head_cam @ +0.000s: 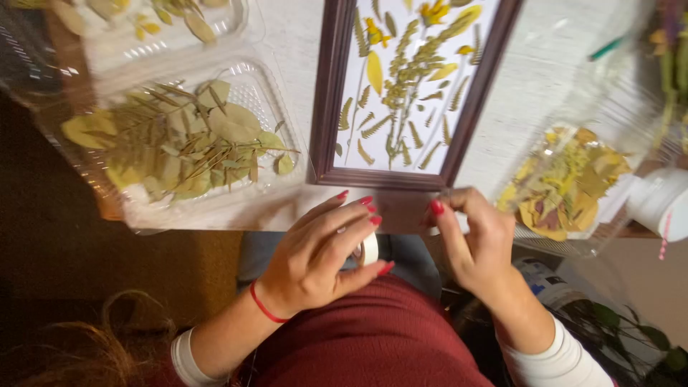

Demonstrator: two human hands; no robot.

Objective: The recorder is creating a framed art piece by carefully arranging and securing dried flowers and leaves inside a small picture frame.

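My left hand is closed around a white roll of tape just below the table's front edge. My right hand pinches something small and pale at its fingertips, close to the lower right corner of a dark wooden picture frame; I cannot tell whether it is the tape's end. The frame lies on the white table and holds pressed green and yellow leaves on white paper.
A clear plastic tray of dried green leaves sits left of the frame, another one behind it. A clear container of yellow and brown dried leaves lies to the right, beside a white jar. Dark floor lies to the left.
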